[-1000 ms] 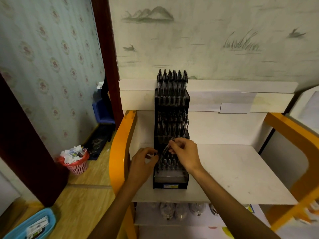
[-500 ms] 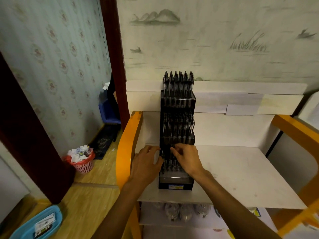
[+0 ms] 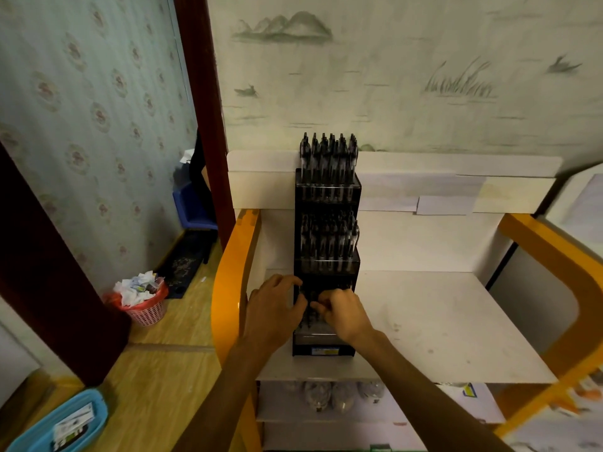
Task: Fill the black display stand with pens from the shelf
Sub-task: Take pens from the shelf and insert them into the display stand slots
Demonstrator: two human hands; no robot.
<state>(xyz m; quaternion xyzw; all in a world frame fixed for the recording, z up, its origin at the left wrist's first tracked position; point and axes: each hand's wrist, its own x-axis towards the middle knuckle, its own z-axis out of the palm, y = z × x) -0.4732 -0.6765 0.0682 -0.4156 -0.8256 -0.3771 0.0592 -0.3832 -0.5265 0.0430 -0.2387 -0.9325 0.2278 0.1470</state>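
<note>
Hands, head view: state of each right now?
Left hand: fingers curled against the black display stand; grip cannot be told.
Right hand: curled at the bottom-tier pens; hold unclear.

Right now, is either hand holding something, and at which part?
The left hand rests against the black display stand at its lower left side. The right hand curls over the bottom tier; whether it pinches a pen cannot be told.

- Single head-worn wide-angle cam, no 2nd view to overlap.
- Looks fwd and steeply down over both forearms onto white shelf (image 3: 440,321).
- Close range: black display stand (image 3: 327,197) centred, wallpapered wall behind, floor at left edge.
</note>
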